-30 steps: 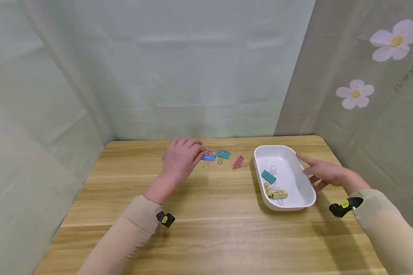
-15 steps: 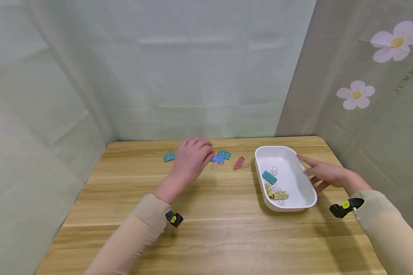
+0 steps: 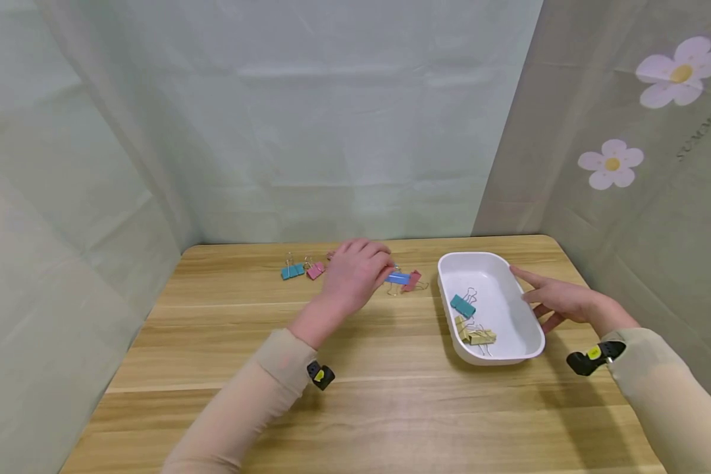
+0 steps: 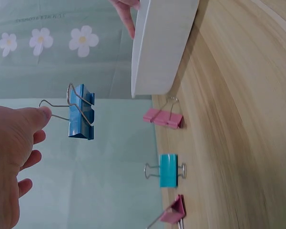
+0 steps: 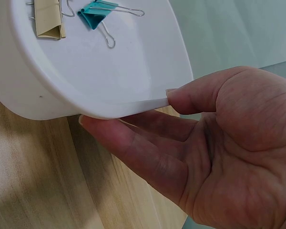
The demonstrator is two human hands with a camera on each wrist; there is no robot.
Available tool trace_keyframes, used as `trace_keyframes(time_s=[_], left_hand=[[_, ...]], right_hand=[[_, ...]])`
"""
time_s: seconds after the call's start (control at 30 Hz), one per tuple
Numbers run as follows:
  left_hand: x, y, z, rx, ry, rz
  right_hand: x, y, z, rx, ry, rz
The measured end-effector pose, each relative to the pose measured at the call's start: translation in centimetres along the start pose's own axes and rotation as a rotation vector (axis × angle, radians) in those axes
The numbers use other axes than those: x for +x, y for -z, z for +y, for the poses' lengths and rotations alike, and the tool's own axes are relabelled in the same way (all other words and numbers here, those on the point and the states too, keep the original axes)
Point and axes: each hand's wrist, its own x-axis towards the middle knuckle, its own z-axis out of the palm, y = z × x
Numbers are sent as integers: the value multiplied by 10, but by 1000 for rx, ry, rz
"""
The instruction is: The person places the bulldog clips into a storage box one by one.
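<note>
My left hand (image 3: 355, 280) is raised over the back of the table. Its thumb and fingers pinch a wire handle of a blue binder clip (image 4: 81, 112), which hangs off the tabletop in the left wrist view. My right hand (image 3: 563, 299) holds the right side of a white tray (image 3: 509, 359), thumb at the rim and fingers against the outer wall. Inside the tray lie a teal binder clip (image 3: 463, 305) and yellow binder clips (image 3: 481, 337). Behind the blue clip, on the table, is a pink binder clip (image 4: 164, 118).
Along the back of the wooden table (image 3: 391, 408) lie another teal clip (image 3: 293, 271) and a pink clip (image 3: 316, 270). One more teal clip (image 4: 168, 170) shows in the left wrist view. Hanging cloth (image 3: 332, 131) encloses the back and sides.
My left hand has moved right with the blue binder clip, towards the tray. Teal and pink clips at the left have come into sight behind it. The right hand and tray have stayed put.
</note>
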Motion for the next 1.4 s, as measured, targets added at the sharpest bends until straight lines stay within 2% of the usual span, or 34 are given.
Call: trace_keyframes(time_s=[0.73, 1.07, 1.4], left_hand=[[32, -14, 34, -30, -16, -45], [43, -19, 47, -28, 2, -111], [51, -25, 58, -50, -13, -98]], right_hand=[[1, 0, -2, -5, -1, -2], [2, 1, -1, 2, -9, 0], [2, 0, -2, 6, -7, 5]])
